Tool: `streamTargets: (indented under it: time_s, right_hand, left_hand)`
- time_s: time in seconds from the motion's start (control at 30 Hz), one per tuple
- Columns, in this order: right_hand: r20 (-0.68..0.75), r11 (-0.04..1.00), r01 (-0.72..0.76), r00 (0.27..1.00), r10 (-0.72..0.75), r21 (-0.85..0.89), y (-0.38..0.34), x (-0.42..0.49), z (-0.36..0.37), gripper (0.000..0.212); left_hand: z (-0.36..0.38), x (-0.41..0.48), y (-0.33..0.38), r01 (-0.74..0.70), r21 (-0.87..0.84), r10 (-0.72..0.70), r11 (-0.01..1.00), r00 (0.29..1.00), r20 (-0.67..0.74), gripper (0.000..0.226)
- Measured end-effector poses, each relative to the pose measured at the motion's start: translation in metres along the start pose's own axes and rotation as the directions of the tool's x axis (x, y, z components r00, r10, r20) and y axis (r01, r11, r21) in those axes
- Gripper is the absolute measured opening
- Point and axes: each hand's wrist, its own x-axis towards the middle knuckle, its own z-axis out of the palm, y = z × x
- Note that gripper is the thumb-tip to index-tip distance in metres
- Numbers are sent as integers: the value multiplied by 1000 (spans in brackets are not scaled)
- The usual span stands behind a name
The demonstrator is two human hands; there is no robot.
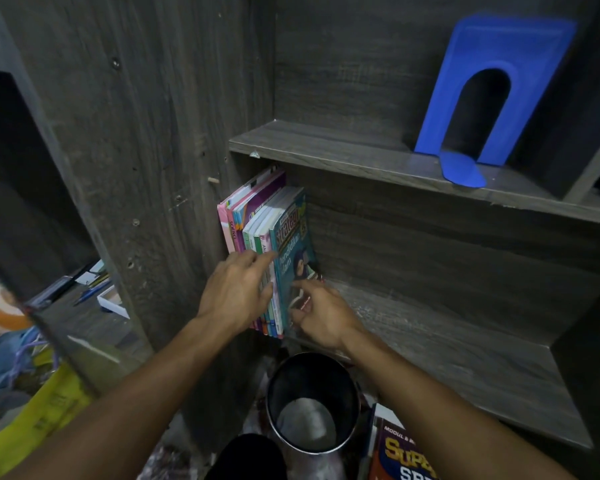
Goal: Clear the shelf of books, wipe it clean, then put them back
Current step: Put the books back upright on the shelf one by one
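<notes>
Left hand (pixel 234 296) flat against books (pixel 253 216) — right hand (pixel 321 317) grips teal book (pixel 291 244).

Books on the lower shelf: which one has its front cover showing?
The teal book at the right end of the row, next to the right hand. The others, like the pink Science book, show only spines and edges.

Dim, soft light; deep shadow at left; wide-angle bowing at edges.
</notes>
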Motion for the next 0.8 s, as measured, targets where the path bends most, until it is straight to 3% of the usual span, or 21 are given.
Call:
streamTargets:
  time_s: [0.13,0.37,0.8]
  right_hand:
    - [-35,990,11,999,-17,-142,5,-16,-18,39]
    - [-58,922,-59,998,40,-383,29,-57,-43,52]
    - [-79,842,-349,934,349,-412,109,-183,-60,50]
  left_hand:
    - [7,-6,16,-29,19,29,999,999,19,51]
    - [28,-18,59,-112,39,109,993,991,77,62]
    - [93,-72,173,-239,-104,259,965,922,286,56]
